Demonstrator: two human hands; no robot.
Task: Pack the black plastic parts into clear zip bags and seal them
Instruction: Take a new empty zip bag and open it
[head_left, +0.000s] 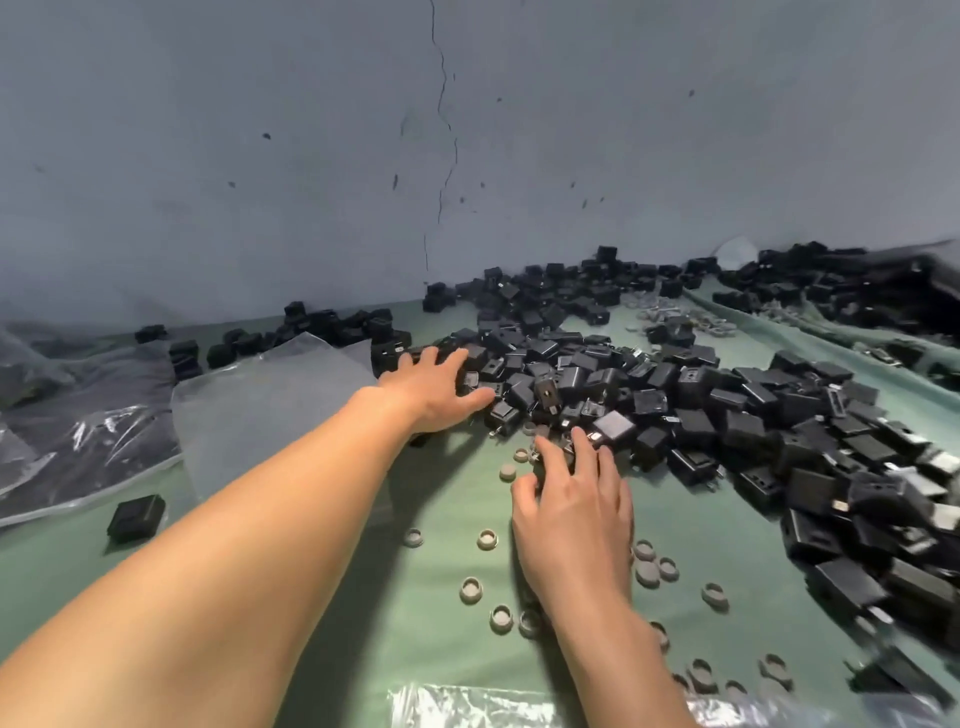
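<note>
A big heap of black plastic parts (675, 395) covers the green table (426, 613) from the middle to the right. My left hand (436, 387) reaches out over the heap's left edge, fingers spread on several parts. My right hand (571, 509) lies nearer, fingertips touching black parts at the heap's front edge; I cannot see a part gripped in it. A stack of clear zip bags (270, 395) lies to the left of my left forearm. One black part (136, 517) sits alone at the left.
Several small grey round caps (488, 540) are scattered on the table around my right wrist. Crumpled clear plastic (78, 436) with dark contents lies far left, another clear bag (467, 706) at the near edge. A grey wall (467, 130) stands behind.
</note>
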